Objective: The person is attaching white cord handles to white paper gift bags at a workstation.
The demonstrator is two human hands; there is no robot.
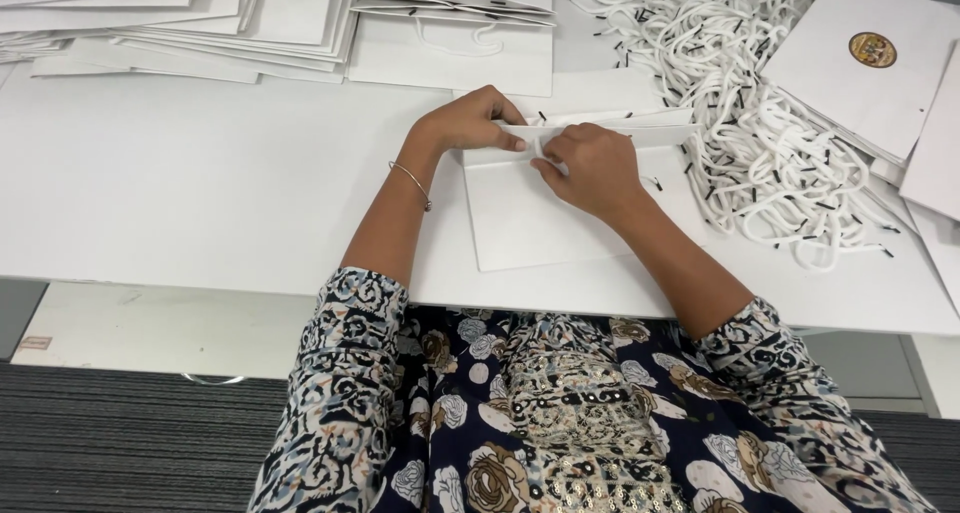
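Observation:
A flat white paper bag [530,213] lies on the white table [200,193] in front of me. My left hand [468,121] presses on the bag's top edge at its left, fingers curled over the folded rim. My right hand [592,168] pinches the same rim near its middle; a short piece of white cord seems to be between its fingers. A thin bangle sits on my left wrist.
A heap of white cord handles with black tips [760,103] lies to the right. Stacks of flat white bags [180,23] fill the far left; a finished bag with handle [450,33] lies behind. More bags with a round gold emblem [870,63] sit far right.

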